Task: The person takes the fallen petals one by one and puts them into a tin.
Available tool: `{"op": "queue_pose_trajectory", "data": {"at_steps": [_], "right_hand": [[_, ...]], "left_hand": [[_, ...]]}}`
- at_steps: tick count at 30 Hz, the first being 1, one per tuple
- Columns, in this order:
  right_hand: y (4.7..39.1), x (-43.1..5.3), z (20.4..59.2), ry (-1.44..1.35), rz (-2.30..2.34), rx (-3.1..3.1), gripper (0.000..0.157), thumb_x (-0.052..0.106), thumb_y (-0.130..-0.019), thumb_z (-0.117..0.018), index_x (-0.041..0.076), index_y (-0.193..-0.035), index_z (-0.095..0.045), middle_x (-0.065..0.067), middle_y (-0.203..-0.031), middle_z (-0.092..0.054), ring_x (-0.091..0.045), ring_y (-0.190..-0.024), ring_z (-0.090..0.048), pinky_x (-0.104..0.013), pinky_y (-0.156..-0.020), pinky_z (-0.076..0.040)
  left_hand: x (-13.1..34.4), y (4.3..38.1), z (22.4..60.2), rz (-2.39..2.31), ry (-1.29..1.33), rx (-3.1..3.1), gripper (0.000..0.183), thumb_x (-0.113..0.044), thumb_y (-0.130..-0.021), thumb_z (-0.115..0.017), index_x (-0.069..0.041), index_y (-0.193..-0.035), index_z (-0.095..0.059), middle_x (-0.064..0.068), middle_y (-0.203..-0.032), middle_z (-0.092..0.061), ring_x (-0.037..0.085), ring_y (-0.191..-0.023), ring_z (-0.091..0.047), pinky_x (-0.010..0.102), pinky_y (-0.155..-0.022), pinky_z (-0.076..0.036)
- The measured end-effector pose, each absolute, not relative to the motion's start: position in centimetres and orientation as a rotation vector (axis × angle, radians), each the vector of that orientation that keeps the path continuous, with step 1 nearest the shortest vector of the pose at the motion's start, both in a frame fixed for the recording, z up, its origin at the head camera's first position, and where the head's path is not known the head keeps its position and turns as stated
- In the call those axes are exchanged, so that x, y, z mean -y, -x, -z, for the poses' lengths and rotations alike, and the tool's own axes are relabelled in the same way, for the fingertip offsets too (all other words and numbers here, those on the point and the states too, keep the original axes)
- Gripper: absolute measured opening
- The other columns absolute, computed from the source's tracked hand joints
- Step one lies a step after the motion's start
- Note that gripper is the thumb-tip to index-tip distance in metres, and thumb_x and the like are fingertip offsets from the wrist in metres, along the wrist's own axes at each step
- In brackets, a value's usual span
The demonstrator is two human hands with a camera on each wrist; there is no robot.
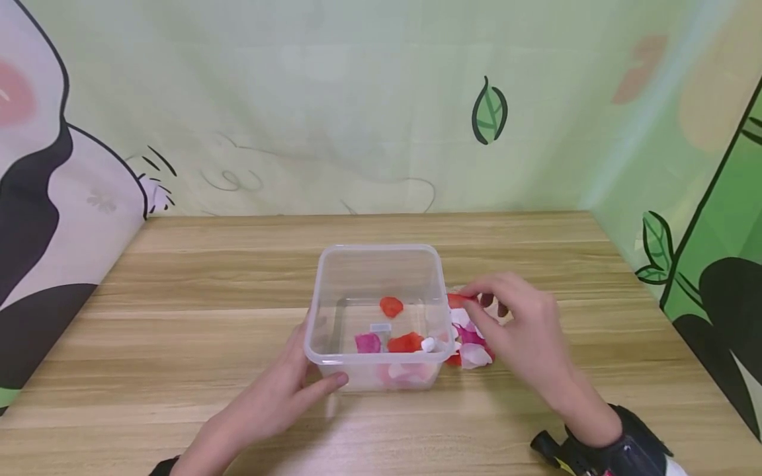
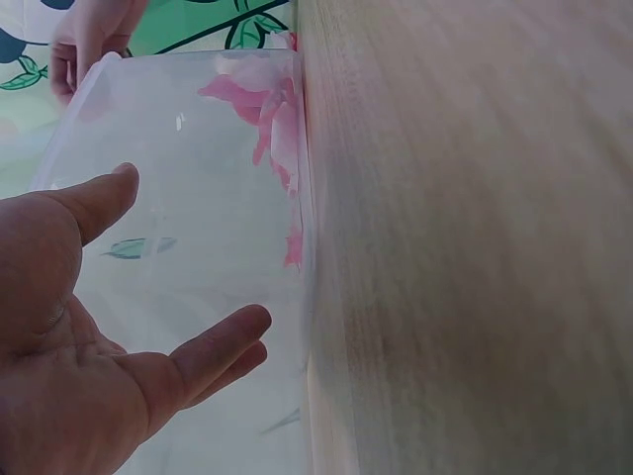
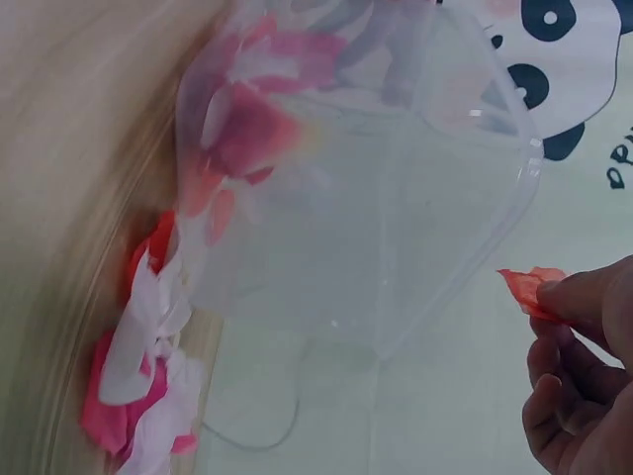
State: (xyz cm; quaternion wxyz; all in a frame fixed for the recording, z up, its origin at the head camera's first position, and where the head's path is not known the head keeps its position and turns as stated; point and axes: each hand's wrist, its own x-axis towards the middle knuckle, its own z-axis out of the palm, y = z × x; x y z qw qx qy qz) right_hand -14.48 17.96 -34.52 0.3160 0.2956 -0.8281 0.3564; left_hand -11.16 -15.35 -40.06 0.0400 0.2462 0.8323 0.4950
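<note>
A clear plastic box [image 1: 381,359] stands on the table with several petals inside, among them a red petal [image 1: 391,307] and a magenta petal [image 1: 368,342]. At its left side and front corner rests my left hand [image 1: 292,377], thumb and fingers spread apart along the wall; the left wrist view shows the left hand [image 2: 59,346] not wrapped round anything. To the right of the box, my right hand [image 1: 530,324] pinches an orange-red petal [image 3: 534,287] between thumb and forefinger. That petal is above a loose pile of white, pink and red petals [image 1: 474,356] beside the box.
The wooden table [image 1: 208,317] extends around the box. Behind it hangs a pale green printed cloth [image 1: 357,119], with more printed cloth along the left and right sides. A black wrist strap [image 1: 631,436] is on the right forearm.
</note>
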Motion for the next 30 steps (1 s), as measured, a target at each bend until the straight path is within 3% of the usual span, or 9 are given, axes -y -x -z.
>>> {"op": "queue_pose_trajectory", "data": {"at_steps": [8,14,24,30], "right_hand": [[13.9,-16.6,35.0,-1.014,-1.063,2.084,0.036,-0.009,-0.071,-0.087,0.009,-0.100,-0.076,-0.001,-0.096,-0.074,-0.012,-0.073,-0.058,-0.015,-0.061,-0.048],[13.9,-16.5,35.4,-0.980,-1.044,2.128,0.041,-0.009,-0.069,-0.090,0.009,-0.103,-0.075,0.000,-0.096,-0.072,-0.012,-0.075,-0.059,-0.014,-0.060,-0.048],[14.1,-17.5,34.8,-0.864,-1.023,2.231,0.028,0.001,-0.074,-0.091,0.016,-0.087,-0.072,0.013,-0.079,-0.063,-0.005,-0.066,-0.051,-0.016,-0.056,-0.042],[14.4,-18.0,34.7,-0.797,-0.936,2.317,0.022,-0.002,-0.078,-0.088,0.013,-0.090,-0.075,0.010,-0.079,-0.065,-0.008,-0.064,-0.052,-0.019,-0.054,-0.045]], "left_hand": [[15.4,11.2,40.1,-1.535,-0.756,-2.526,0.105,-0.017,-0.096,-0.075,-0.036,-0.165,0.001,0.003,-0.154,-0.033,0.030,-0.126,-0.055,0.042,-0.103,-0.050],[15.4,11.2,40.1,-1.543,-0.751,-2.512,0.104,-0.018,-0.096,-0.075,-0.036,-0.165,0.001,0.004,-0.153,-0.034,0.029,-0.126,-0.056,0.042,-0.103,-0.050],[15.4,11.1,40.1,-1.557,-0.744,-2.492,0.105,-0.016,-0.096,-0.075,-0.037,-0.165,0.001,0.004,-0.152,-0.034,0.028,-0.124,-0.056,0.040,-0.100,-0.052],[15.4,11.2,40.0,-1.552,-0.757,-2.503,0.106,-0.015,-0.096,-0.075,-0.037,-0.165,0.003,0.004,-0.152,-0.035,0.030,-0.125,-0.055,0.042,-0.102,-0.052]]}}
